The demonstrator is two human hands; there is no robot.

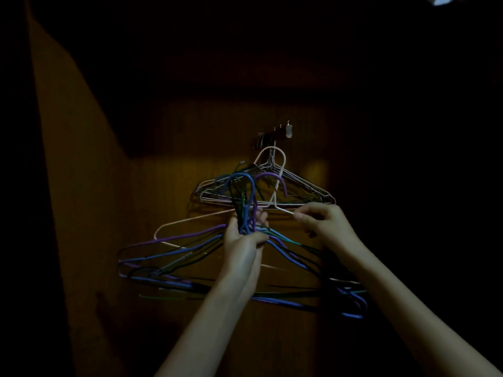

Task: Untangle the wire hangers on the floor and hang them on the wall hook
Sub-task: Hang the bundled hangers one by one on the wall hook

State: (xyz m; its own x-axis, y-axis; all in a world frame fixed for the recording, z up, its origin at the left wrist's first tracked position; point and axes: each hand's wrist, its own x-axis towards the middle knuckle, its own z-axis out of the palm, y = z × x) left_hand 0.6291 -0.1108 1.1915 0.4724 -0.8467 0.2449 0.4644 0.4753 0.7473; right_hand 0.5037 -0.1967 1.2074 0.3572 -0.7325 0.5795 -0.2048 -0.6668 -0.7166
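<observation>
Fingers [246,232] round bunched hangers [190,257], hooks up, bars level

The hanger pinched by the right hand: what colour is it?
Pale pink hanger, in the dim head view.

Dim brown wooden wall [89,202], mostly shadowed

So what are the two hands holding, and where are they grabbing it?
The left hand grips a bunch of coloured hangers by their necks, just under the hooks. The right hand pinches the pink hanger on its shoulder wire.
</observation>
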